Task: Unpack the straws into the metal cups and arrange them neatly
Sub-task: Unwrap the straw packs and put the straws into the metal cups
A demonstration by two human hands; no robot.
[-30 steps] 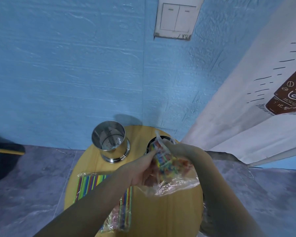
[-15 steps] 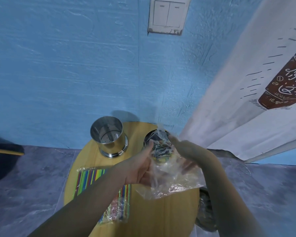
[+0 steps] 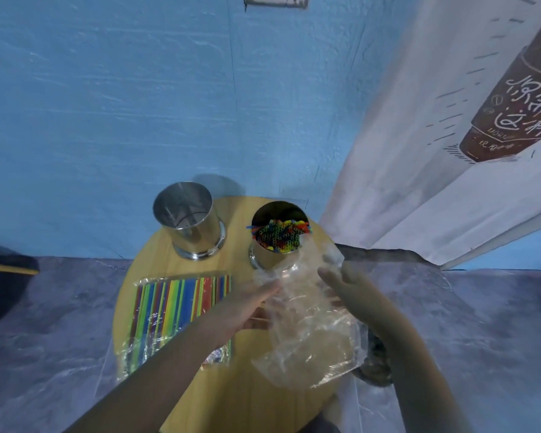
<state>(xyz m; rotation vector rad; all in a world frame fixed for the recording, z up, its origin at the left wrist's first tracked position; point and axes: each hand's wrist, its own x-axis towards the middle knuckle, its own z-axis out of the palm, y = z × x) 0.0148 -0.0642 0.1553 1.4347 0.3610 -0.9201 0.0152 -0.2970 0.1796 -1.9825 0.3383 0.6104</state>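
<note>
Two metal cups stand at the back of the round wooden table (image 3: 241,401). The left cup (image 3: 190,228) holds nothing. The right cup (image 3: 263,256) is packed with colourful straws (image 3: 280,237) standing upright. Just in front of it, an emptied clear plastic bag (image 3: 306,332) hangs between my hands. My left hand (image 3: 247,310) pinches its left edge, and my right hand (image 3: 345,284) holds its right side, partly behind the film. A sealed flat pack of long striped straws (image 3: 175,304) lies on the table's left half, its near end under my left forearm.
A white curtain (image 3: 419,145) with a brown printed bottle hangs close to the table's right. The blue wall (image 3: 107,104) rises directly behind the cups. Grey floor (image 3: 44,339) surrounds the table. A dark object (image 3: 377,364) sits low by the table's right edge.
The bundle of straws left the bag and now stands in the right cup. My hands drew the emptied bag back toward me, away from the cup.
</note>
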